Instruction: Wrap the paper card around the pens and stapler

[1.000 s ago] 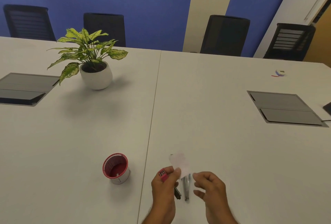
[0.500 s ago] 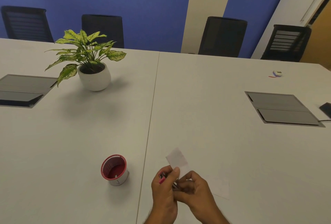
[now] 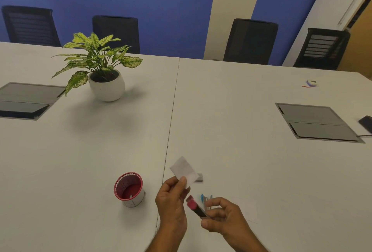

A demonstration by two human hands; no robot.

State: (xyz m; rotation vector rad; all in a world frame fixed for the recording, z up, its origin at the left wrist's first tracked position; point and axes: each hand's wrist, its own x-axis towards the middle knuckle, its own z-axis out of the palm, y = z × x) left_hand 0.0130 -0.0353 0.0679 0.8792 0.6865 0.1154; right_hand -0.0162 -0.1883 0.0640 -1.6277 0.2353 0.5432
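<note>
White paper slip (image 3: 184, 170) pinched upright in left hand (image 3: 171, 201), near table (image 3: 231, 100) edge. Right hand (image 3: 223, 214), just right of it, fingers curled round a black marker with pink cap (image 3: 194, 206). Red-rimmed cup (image 3: 129, 189) stands left of both.

The left hand (image 3: 172, 201) pinches a slip of paper (image 3: 184, 171) that stands up and away from its fingertips. Just right of it, the right hand (image 3: 225, 216) grips a marker (image 3: 196, 207), cap end toward the left hand. Left of both grips a cup (image 3: 129, 190) stands on the table (image 3: 231, 110). Far beyond and left stands a potted plant (image 3: 104, 74); a cable hatch (image 3: 318, 123) lies far right.
</note>
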